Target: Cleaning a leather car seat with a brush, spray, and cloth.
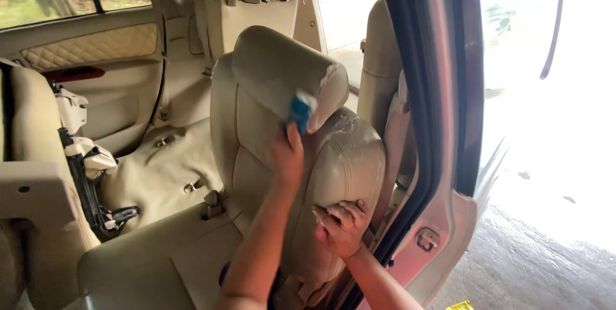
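A beige leather car seat back with a soapy, foam-streaked surface stands in the open door. Its headrest is tilted forward. My left hand reaches up and holds a small blue sponge pressed against the lower edge of the headrest, where it meets the seat back. My right hand, with a ring on one finger, grips the lower outer side of the seat back, fingers curled on the leather.
The door pillar runs close on the right, with wet concrete ground outside. A folded beige rear seat and the far door panel lie beyond. Another seat with black fittings is at left.
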